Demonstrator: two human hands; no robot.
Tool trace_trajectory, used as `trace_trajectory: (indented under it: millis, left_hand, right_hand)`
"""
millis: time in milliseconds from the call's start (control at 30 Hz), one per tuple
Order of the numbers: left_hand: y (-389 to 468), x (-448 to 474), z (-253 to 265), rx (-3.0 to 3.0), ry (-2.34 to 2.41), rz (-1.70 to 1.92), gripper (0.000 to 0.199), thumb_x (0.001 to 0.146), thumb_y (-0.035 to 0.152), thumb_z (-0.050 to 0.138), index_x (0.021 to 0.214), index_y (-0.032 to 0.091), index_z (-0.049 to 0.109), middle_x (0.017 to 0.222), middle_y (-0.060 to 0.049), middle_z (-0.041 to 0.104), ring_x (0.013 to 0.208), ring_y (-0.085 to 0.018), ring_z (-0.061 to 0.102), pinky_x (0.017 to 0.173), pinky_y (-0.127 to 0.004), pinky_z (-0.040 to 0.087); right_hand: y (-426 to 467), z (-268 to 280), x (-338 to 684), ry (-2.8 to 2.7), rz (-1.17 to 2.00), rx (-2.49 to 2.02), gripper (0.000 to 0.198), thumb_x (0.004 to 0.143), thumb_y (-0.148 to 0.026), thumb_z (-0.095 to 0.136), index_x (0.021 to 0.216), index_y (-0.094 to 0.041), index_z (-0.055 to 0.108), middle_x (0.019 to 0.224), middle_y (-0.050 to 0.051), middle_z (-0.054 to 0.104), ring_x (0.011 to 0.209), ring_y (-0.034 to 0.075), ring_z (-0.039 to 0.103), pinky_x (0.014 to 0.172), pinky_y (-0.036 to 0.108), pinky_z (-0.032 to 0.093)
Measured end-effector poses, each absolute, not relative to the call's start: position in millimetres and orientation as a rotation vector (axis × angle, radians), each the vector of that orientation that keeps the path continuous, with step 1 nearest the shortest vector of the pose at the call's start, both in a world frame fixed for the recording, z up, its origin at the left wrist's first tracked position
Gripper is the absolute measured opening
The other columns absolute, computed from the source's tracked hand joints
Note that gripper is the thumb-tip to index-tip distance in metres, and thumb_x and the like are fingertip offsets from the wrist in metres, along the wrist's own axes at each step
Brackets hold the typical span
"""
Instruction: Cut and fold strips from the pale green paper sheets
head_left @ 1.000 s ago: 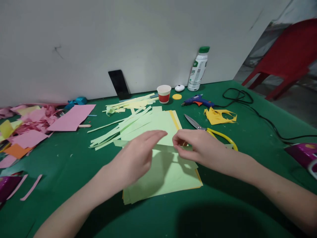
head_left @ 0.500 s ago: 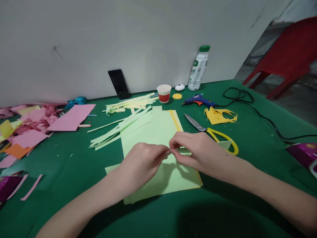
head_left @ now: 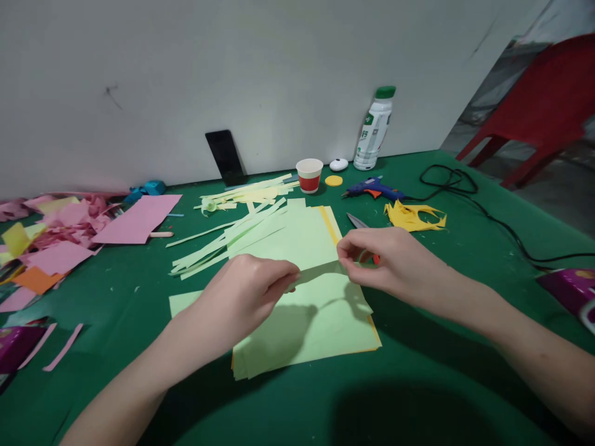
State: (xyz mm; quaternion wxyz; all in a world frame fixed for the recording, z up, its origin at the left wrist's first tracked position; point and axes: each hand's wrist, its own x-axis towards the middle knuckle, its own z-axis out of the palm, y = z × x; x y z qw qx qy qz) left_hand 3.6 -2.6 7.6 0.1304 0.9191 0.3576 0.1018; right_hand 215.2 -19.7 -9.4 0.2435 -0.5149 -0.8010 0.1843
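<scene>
On the green table (head_left: 260,409) lies a stack of pale green paper (head_left: 307,341). Over it the left hand (head_left: 253,294) and right hand (head_left: 400,257) are apart, both seemingly pinching a narrow green strip (head_left: 320,271) spanning the gap. Pulling too hard could tear the strip; a brushing wrist could shift loose sheets. Both forearms are cut off, the right hand hides most of the scissors (head_left: 356,220), and fingers cover the strip's gripped parts.

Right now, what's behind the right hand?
Scissors: pointed end shows beyond the right hand; most of the rest is covered. Orange-red piece peeks through; can't identify it.
</scene>
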Motion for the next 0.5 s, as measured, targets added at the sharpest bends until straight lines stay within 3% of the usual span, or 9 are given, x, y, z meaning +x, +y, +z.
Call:
trace_trajectory:
  millis: [300,500]
  left_hand:
    - [8,-12,22,2.563,1.149,0.239,0.028,0.085,0.032,0.042,0.08,0.017,0.065,0.072,-0.001,0.068,0.057,-0.011,0.058,0.051,-0.018,0.038]
    - [10,-8,18,2.532,1.207,0.185,0.028,0.085,0.031,0.041,0.081,0.017,0.065,0.073,-0.001,0.068,0.06,-0.012,0.059,0.052,-0.018,0.039]
  right_hand:
    - [-4,-4,239,-2.198,0.587,-1.612,0.013,0.074,-0.021,0.046,0.061,-0.02,0.046,0.063,-0.002,0.054,0.055,0.011,0.047,0.052,0.023,0.035]
    - [7,-10,259,-2.168,0.393,-1.863,0.014,0.073,-0.022,0.047,0.059,-0.02,0.049,0.061,0.0,0.057,0.054,0.014,0.048,0.049,0.026,0.032]
